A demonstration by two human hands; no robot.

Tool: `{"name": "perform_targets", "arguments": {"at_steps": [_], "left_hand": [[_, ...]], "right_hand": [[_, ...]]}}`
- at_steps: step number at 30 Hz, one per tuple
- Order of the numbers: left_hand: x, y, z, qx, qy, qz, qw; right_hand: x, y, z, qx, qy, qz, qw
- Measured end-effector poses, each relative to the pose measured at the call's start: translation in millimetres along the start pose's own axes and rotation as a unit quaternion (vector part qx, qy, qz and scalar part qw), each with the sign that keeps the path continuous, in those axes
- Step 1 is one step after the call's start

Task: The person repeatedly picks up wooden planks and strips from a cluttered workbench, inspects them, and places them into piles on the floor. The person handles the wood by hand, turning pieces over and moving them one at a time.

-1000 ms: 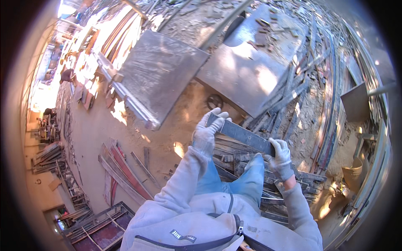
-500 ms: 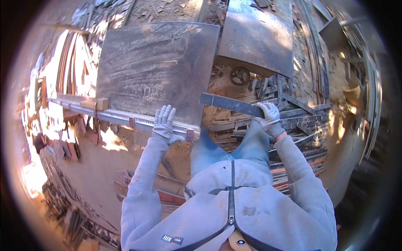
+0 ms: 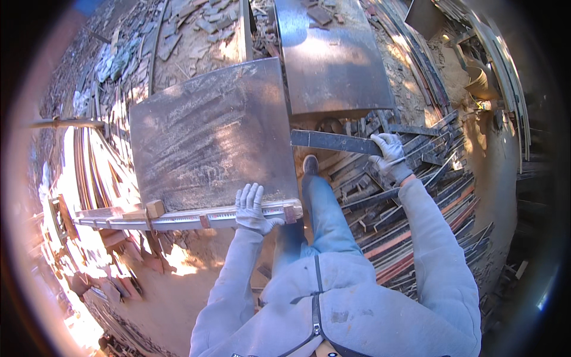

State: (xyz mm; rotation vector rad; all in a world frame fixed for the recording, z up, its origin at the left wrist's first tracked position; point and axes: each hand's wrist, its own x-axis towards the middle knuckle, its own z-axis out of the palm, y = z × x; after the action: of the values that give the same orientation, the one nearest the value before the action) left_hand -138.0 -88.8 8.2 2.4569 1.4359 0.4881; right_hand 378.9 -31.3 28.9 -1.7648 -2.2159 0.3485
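My left hand [image 3: 253, 211], in a pale work glove, lies on the long rail [image 3: 221, 218] with a measuring scale along the table's near edge. Its fingers stretch out flat towards the tabletop, thumb out to the side. Over to the right, my gloved right hand [image 3: 389, 157] is closed round one end of a long dark strip [image 3: 336, 141]. The strip's other end reaches the right edge of the worn metal-looking tabletop [image 3: 208, 140]; whether it rests on it I cannot tell. A small wood block [image 3: 156, 209] sits at the rail's left part.
A second flat table [image 3: 336, 74] stands beyond, to the right, with a gap between. Stacked strips and offcuts [image 3: 410, 238] fill the ground at my right. My shoe [image 3: 310, 165] is in the gap. More long strips [image 3: 89, 166] stand at the left; scraps [image 3: 208, 24] litter the far ground.
The view has shifted, and one leg has stepped forward into the gap. My right hand and the strip are farther from the rail. My left hand stays on the rail.
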Motion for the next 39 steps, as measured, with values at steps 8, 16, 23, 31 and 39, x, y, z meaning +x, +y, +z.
{"name": "perform_targets", "arguments": {"at_steps": [8, 16, 23, 31, 39], "left_hand": [[74.3, 68.7, 2.2, -0.037, -0.082, 0.066, 0.994], [350.1, 111.7, 147.3, 0.014, -0.029, 0.055, 0.998], [408.3, 57.1, 199.1, 0.076, -0.028, 0.016, 0.997], [433.6, 45.8, 201.7, 0.04, -0.048, 0.019, 0.998], [451.5, 34.1, 199.0, 0.045, -0.044, 0.045, 0.997]], "right_hand": [[79.7, 38.7, 0.1, -0.087, 0.0, 0.048, 0.995], [193.6, 107.8, 32.9, -0.075, -0.008, -0.029, 0.997], [231.7, 135.2, 43.3, -0.049, -0.028, -0.063, 0.996], [250.0, 140.3, 40.2, -0.047, -0.015, -0.069, 0.996], [259.6, 141.9, 44.8, -0.065, -0.017, -0.036, 0.997]]}}
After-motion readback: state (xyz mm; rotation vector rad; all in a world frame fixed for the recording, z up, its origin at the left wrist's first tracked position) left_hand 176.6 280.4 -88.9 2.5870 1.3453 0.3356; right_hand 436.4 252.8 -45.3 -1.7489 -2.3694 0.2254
